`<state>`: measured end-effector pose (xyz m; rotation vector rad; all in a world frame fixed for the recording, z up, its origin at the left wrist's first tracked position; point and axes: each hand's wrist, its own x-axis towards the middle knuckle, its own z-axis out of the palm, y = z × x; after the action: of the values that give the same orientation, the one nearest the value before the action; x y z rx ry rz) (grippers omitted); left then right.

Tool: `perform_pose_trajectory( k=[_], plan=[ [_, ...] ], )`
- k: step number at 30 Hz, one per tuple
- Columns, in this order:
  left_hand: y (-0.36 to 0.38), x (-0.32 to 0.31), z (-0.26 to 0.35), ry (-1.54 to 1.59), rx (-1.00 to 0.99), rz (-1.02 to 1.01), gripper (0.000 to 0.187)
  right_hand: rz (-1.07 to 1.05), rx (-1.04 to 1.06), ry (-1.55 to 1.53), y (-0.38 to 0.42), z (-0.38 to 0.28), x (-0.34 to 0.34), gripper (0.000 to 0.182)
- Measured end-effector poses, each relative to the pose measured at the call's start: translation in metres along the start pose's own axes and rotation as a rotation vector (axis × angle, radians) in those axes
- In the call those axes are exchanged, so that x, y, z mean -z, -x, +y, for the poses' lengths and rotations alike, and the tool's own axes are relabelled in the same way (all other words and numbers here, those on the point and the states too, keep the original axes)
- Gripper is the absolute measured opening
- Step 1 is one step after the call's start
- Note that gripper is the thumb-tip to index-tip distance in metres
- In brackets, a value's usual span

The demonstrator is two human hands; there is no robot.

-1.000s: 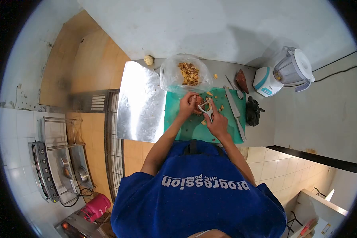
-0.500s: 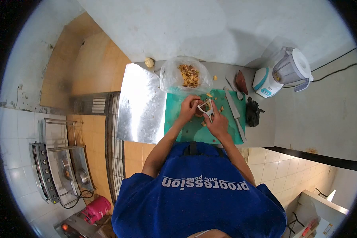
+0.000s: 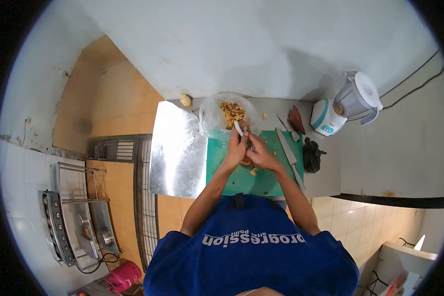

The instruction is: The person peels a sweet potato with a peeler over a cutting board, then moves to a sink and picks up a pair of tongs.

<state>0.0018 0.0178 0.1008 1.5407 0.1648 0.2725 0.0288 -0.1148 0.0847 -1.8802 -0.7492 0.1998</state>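
My left hand (image 3: 236,149) is closed, with a white Y-shaped peeler (image 3: 239,128) sticking out past its fingertips toward the plastic bag. Close against it, my right hand (image 3: 263,157) is closed on a reddish-brown sweet potato (image 3: 246,160), mostly covered by the fingers. The fingertips of both hands meet near the peeler's head. Beneath them lies a green cutting board (image 3: 229,183) with scattered bits of peel (image 3: 253,172). Just beyond its far edge, a clear plastic bag (image 3: 209,116) holds a heap of yellow-brown peelings (image 3: 230,111).
A large knife (image 3: 287,148) lies along the board's right side. Further right are another sweet potato (image 3: 295,120), a smaller blade (image 3: 283,123), a black plastic bag (image 3: 312,155) and a blender (image 3: 338,111). A bare metal sheet (image 3: 175,153) borders the board's left.
The peeler has moved from my right hand over the board to my left fingertips by the bag. My hands have come together, and the sweet potato is now under my right hand.
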Motion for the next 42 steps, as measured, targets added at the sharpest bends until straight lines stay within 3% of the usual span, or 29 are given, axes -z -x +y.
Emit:
perform_pose_trajectory(
  k=[1,3,5,6,8,12,15,18,20,22,24,25,27,29,31,33,34,35,36,37,39,42],
  plan=[
    [-0.007,0.002,-0.011,0.060,-0.035,0.039,0.034,-0.089,-0.021,0.116,-0.006,0.006,0.015,0.066],
    [-0.015,0.013,-0.019,0.183,0.060,-0.028,0.037,0.068,-0.234,0.040,-0.019,0.018,0.047,0.049],
    [-0.009,0.020,0.014,0.321,0.342,-0.061,0.038,0.291,-0.247,0.581,-0.022,0.036,0.077,0.040],
    [-0.009,0.024,0.013,0.279,0.333,-0.091,0.039,0.293,-0.242,0.580,-0.019,0.059,0.090,0.040],
    [-0.007,0.025,0.012,0.282,0.333,-0.080,0.038,0.363,-0.133,1.181,-0.015,0.118,0.103,0.040],
    [-0.011,0.029,0.008,0.283,0.324,-0.116,0.035,0.127,-0.311,1.239,-0.008,0.134,0.105,0.028],
    [-0.010,0.035,0.015,0.242,0.368,-0.110,0.033,0.080,-0.259,1.170,-0.014,0.124,0.109,0.023],
    [-0.008,0.037,0.025,0.193,0.385,-0.078,0.029,0.221,-0.199,1.172,-0.028,0.085,0.103,0.032],
    [-0.016,0.040,-0.001,0.040,0.269,-0.072,0.029,0.237,-0.017,0.615,-0.037,0.063,0.094,0.032],
    [-0.018,0.042,-0.027,-0.114,0.156,-0.083,0.029,0.136,0.136,0.482,-0.040,-0.002,0.075,0.039],
    [-0.022,0.041,-0.038,-0.284,0.006,-0.057,0.029,0.073,0.110,0.596,-0.038,-0.025,0.057,0.038],
    [-0.022,0.040,-0.025,-0.286,0.006,-0.062,0.029,-0.002,0.088,0.706,-0.034,-0.029,0.052,0.038],
    [-0.021,0.042,-0.002,-0.328,0.142,-0.029,0.029,0.025,0.043,0.691,-0.030,-0.017,0.053,0.037],
    [-0.025,0.046,-0.002,-0.330,0.145,-0.033,0.029,0.051,0.017,0.681,-0.034,-0.008,0.051,0.037],
    [-0.027,0.049,-0.023,-0.326,0.163,-0.047,0.030,0.342,0.154,0.391,-0.032,-0.021,0.046,0.038],
    [-0.033,0.048,-0.052,-0.342,-0.018,-0.043,0.030,0.265,0.131,0.434,-0.029,-0.007,0.036,0.037],
    [-0.032,0.043,-0.031,-0.342,-0.024,-0.055,0.030,0.190,0.117,0.477,-0.030,-0.002,0.034,0.037],
    [-0.027,0.036,0.012,-0.193,0.159,-0.064,0.030,0.202,0.115,0.481,-0.028,-0.006,0.032,0.037],
    [-0.027,0.033,0.037,-0.045,0.341,-0.071,0.031,0.306,0.022,0.265,-0.027,-0.016,0.029,0.038],
    [-0.033,0.032,0.031,-0.044,0.332,-0.072,0.031,0.397,-0.067,0.049,-0.029,-0.022,0.027,0.039],
    [-0.031,0.034,0.013,-0.183,0.150,-0.029,0.032,0.356,-0.039,0.085,-0.027,-0.012,0.011,0.041],
    [-0.034,0.029,0.005,-0.077,0.125,-0.068,0.031,0.373,-0.072,0.081,-0.021,-0.007,0.002,0.047]
  ],
)
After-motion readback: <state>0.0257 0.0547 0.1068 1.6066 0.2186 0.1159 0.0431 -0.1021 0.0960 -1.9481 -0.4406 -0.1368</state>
